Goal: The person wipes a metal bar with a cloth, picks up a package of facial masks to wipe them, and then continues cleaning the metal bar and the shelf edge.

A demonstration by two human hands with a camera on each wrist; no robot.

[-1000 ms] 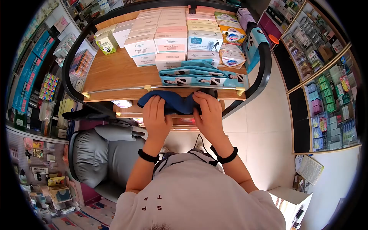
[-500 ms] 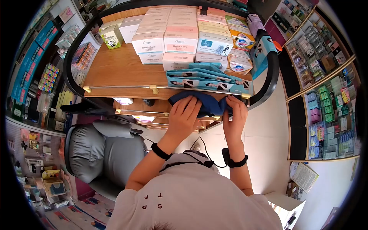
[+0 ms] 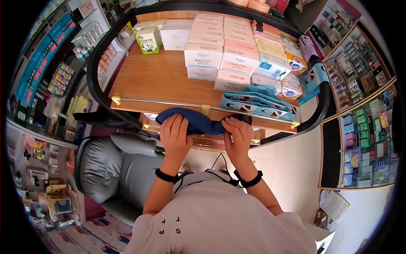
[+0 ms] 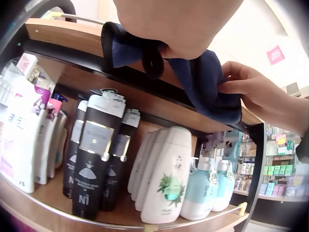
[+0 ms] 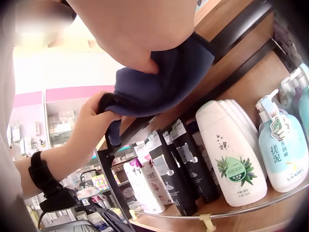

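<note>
A dark blue cloth (image 3: 198, 122) with black edging stretches between the two hands at the front edge of the wooden shelf (image 3: 160, 94). Its left part is gripped by the left hand (image 3: 172, 134), fingers laid over the top. The right hand (image 3: 238, 136) pinches the other end between thumb and fingers. Seen from the left wrist, the cloth (image 4: 200, 84) hangs in folds against the shelf's front, and a black loop (image 4: 153, 63) dangles from it. In the right wrist view the far hand (image 5: 89, 128) holds the black-edged end.
Stacked Baby Care boxes (image 3: 203, 55) and blue packets (image 3: 253, 101) stand on the top shelf behind a metal rail. Below are black bottles (image 4: 99, 150), white bottles (image 4: 166, 174) and pump bottles (image 4: 199, 188). A grey chair (image 3: 103, 169) stands at left, glass display cases (image 3: 368, 139) at right.
Both hands moved right along the shelf's front edge with the cloth, then back left toward its middle. The head view has shifted, so the shelf now appears further right.
</note>
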